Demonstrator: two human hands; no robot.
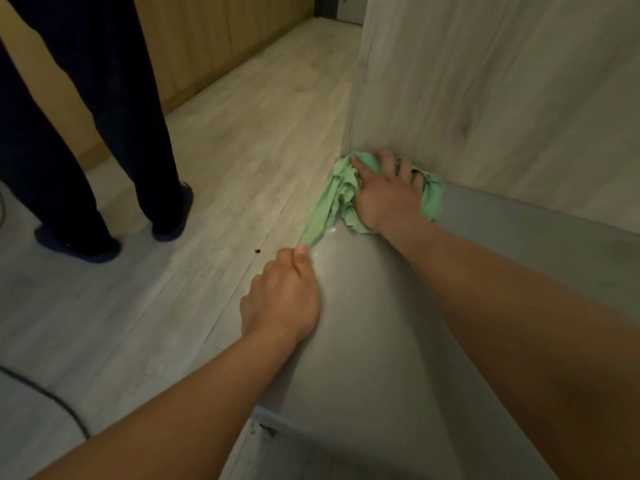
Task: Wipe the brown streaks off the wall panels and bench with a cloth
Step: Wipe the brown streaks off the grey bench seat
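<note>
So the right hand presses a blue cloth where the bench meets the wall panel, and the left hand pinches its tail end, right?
Not blue: the head view shows the cloth is green. The right hand does press it where the bench meets the wall panel, and the left hand pinches its tail end.

Bench (pixel 398 341) at lower right, running away from camera to wall panel (pixel 485 81) behind it. At far left corner of bench, hard against foot of wall panel: cloth (pixel 332 199), pressed beneath right hand (pixel 388 192). Trailing end of cloth drawn back along bench's left edge, pinched in left hand (pixel 280 299), nearer camera. Left of bench: floor (pixel 225 168). On floor, near left hand, to its left: small spot (pixel 257 251). Further left, well apart from bench: standing person's legs (pixel 86 133). Behind legs: cabinet fronts (pixel 207 46). Near left, on floor: cable (pixel 52 396).
</note>
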